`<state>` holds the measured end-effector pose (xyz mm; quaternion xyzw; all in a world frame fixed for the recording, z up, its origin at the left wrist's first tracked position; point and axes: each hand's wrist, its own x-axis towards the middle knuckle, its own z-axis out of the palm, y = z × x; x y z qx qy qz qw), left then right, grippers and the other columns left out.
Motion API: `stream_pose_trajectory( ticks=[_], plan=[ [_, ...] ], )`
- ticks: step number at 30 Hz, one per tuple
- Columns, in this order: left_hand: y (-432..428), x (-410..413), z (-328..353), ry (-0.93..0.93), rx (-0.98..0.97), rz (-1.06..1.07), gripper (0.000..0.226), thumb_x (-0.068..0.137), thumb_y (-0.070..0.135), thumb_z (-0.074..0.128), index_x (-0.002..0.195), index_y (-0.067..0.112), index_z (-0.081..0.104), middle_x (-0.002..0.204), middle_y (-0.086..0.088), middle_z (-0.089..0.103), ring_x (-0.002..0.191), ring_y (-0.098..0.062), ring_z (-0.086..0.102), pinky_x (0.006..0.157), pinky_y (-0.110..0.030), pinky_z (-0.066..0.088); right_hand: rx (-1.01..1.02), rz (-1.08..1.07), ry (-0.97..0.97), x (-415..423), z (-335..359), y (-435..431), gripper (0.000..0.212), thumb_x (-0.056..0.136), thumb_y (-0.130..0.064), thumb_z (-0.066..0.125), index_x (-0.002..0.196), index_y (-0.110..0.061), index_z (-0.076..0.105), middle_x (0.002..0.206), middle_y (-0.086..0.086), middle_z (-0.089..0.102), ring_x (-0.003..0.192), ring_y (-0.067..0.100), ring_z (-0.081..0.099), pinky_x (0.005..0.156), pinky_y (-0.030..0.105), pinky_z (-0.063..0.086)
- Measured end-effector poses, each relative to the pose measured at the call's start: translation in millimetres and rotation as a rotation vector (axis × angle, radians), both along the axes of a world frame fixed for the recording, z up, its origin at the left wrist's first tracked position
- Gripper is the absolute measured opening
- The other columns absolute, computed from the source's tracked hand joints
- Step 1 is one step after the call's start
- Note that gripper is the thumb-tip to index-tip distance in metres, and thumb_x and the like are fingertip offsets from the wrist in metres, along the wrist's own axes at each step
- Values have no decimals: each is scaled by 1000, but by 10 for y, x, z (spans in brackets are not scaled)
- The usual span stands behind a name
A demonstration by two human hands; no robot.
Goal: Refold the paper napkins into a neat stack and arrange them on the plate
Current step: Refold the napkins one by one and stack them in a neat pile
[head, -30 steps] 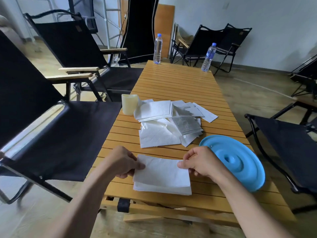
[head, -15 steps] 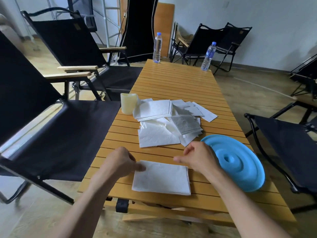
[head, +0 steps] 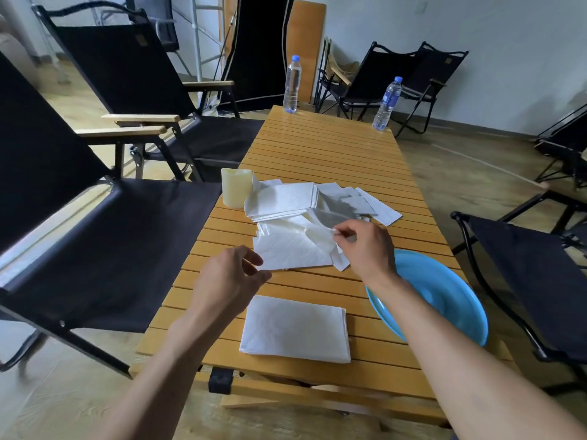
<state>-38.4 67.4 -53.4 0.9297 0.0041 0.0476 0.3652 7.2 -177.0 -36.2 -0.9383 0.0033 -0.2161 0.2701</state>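
A folded white napkin stack [head: 297, 328] lies flat near the front edge of the slatted wooden table [head: 333, 147]. Beyond it spreads a loose pile of unfolded napkins [head: 301, 217]. My right hand [head: 365, 246] pinches a crumpled napkin [head: 317, 236] at the pile's near right side and lifts its corner. My left hand [head: 232, 277] hovers with loosely curled fingers just above the near left corner of the pile, holding nothing. The blue plate [head: 441, 296] sits at the table's right edge, partly behind my right forearm, with nothing on it.
A cream candle-like cup [head: 236, 192] stands left of the pile. Two water bottles [head: 292, 84] [head: 386, 103] stand at the table's far end. Black folding chairs flank the table on the left [head: 95, 223] and right [head: 540, 281].
Both hands let go of the folded stack and moved forward to the loose pile. My right hand has taken hold of a napkin there.
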Motion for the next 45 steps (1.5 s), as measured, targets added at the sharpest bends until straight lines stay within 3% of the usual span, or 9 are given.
stream_pose_trajectory(
  ticks=[4,8,12,18,23,30,34,39,45],
  plan=[
    [-4,6,-12,-17,19,2,21,84,41,77,97,30,64,76,20,63,68,-4,64,62,-31,61,159,181,111,-42,-32,253,17,77,-30,86,91,-23,79,77,-17,69,72,-6,62,62,11,42],
    [17,-20,-7,6,22,8,23,84,42,77,99,30,66,78,20,64,70,-5,64,64,-35,62,141,255,319,-24,-139,402,24,77,-29,86,97,-19,80,91,-10,76,75,-7,60,67,9,42],
    [61,-39,34,3,26,24,28,84,40,77,106,27,67,87,17,68,72,-3,64,67,-36,62,374,224,304,-66,-69,406,22,74,-25,88,94,-18,80,76,-23,68,69,-12,62,60,1,44],
    [17,-110,277,-344,-36,-185,54,83,47,71,133,30,61,148,3,48,134,-15,47,100,-35,49,95,422,-8,-409,286,443,9,82,-30,81,89,-26,78,83,-22,70,86,-1,65,72,8,47],
    [-41,-234,482,-392,-130,-302,34,85,52,61,101,26,75,114,13,70,117,-6,57,97,-32,51,177,505,-70,-629,418,413,11,83,-27,80,93,-28,75,84,-20,72,88,-4,65,75,6,47],
    [-14,-222,518,-112,-637,-34,16,93,29,69,81,19,72,66,18,68,62,7,58,55,-6,42,662,337,455,-639,373,173,26,82,-11,81,105,-17,72,92,-3,78,80,6,71,70,24,55],
    [66,-163,432,178,-544,147,14,88,23,71,76,16,73,69,2,66,68,-15,59,55,-24,48,717,190,729,-645,346,-63,20,84,-19,80,102,-13,75,86,1,75,66,6,65,55,20,49],
    [122,-211,296,542,-232,53,17,83,25,80,85,10,73,69,-1,70,58,-12,58,38,-16,38,391,56,845,-688,228,-91,27,76,-30,87,84,-10,73,61,-2,68,57,11,58,45,20,43],
    [65,-181,162,568,1,54,45,71,32,89,103,10,67,89,-7,70,84,-21,66,72,-33,57,158,1,874,-690,72,13,26,73,-33,89,74,-20,67,57,-2,72,48,4,61,44,19,41]
  ],
)
